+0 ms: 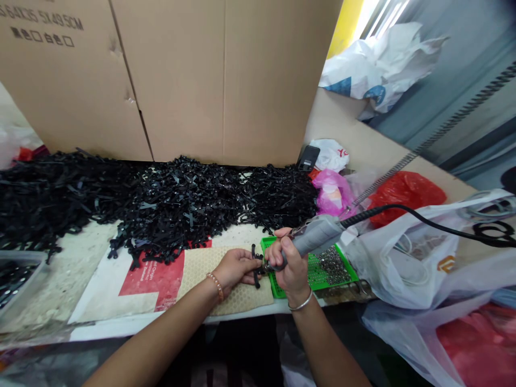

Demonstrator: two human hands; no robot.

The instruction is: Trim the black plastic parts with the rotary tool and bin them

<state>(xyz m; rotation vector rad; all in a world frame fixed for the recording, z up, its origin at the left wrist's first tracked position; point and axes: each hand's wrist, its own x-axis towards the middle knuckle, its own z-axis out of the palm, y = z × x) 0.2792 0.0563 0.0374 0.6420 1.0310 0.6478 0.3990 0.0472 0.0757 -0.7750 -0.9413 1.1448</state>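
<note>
A grey electric screwdriver [316,236] meets a black plastic strap piece [255,271] on a honeycomb mat [201,269] at the counter [60,279] front edge. The tip looks close to the left hand [236,269]; a slip could nick its fingers [248,262], which pinch the piece, partly curled. The right hand [288,263] is clenched around the screwdriver, above a green tray [278,290] of screws [332,263].

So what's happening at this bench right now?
The left hand steadies a small black part on a beige honeycomb mat, while the right hand holds a grey corded electric screwdriver with its tip at that part. A green tray of screws sits just right, and a heap of similar black parts lies behind.
</note>
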